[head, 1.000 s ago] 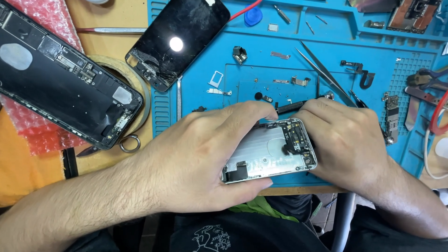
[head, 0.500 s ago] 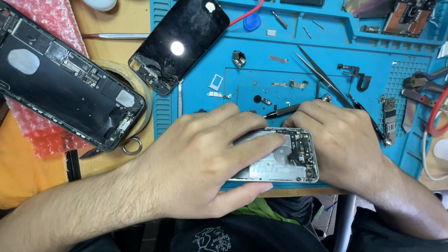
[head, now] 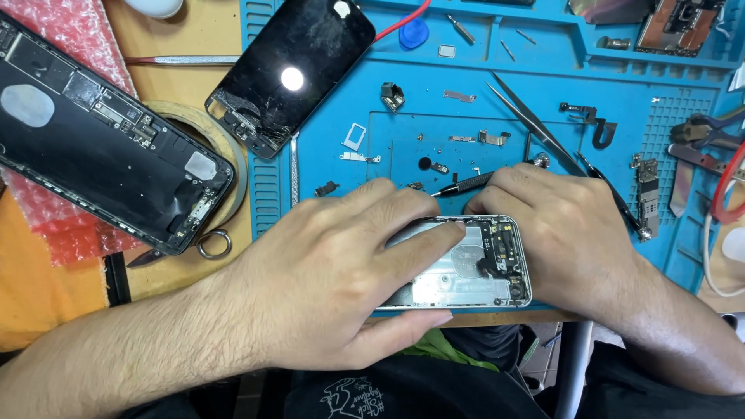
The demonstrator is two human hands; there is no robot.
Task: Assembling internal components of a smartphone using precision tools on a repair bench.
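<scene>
A silver phone housing, opened and showing its inner parts, lies at the near edge of a blue repair mat. My left hand grips it from the left, fingers across its top and thumb under its near edge. My right hand rests against the housing's right end and holds a thin black screwdriver that points left over the mat. Much of the housing is hidden under my left hand.
A black opened phone body lies at left on pink bubble wrap. A cracked black screen, long tweezers, a tape roll, pliers, a small circuit board and several tiny screws and brackets lie about.
The housing and both hands have shifted slightly right and up on the mat. My left fingers have spread further over the housing's top.
</scene>
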